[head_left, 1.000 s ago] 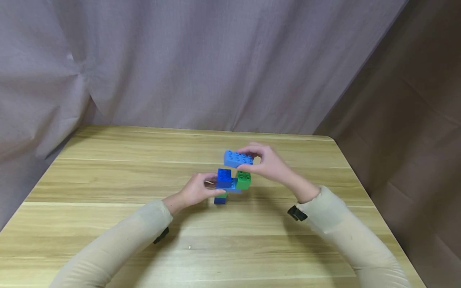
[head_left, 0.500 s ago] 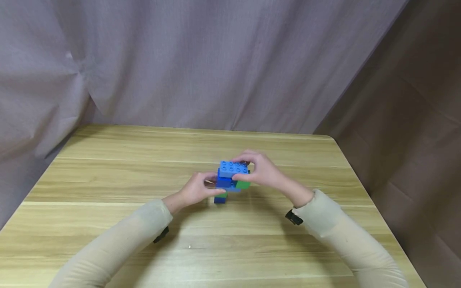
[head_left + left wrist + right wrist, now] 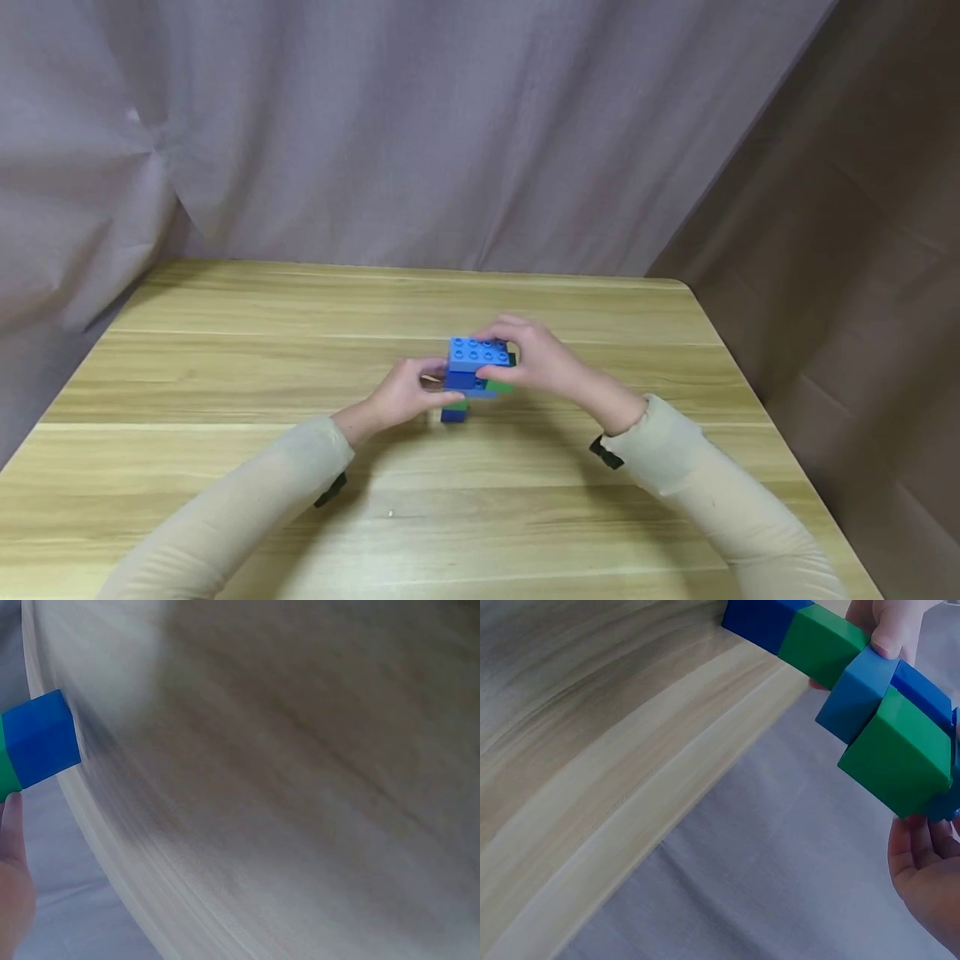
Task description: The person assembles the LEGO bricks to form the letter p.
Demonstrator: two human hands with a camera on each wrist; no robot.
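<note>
Above the wooden surface, a stack of blue and green blocks is pinched at its side by the left hand. A light blue brick on top is clasped by the right hand. If pressed off-centre, the narrow stack could snap apart or tip.

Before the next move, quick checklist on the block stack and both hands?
1. Light blue brick sits on top of the stack: ok.
2. Right hand grips that brick: ok.
3. Left hand holds the stack's lower blocks: ok.
4. Brick pressed fully down on the studs: cannot tell, fingers hide the seam.
5. Stack base resting on the table: cannot tell.
</note>
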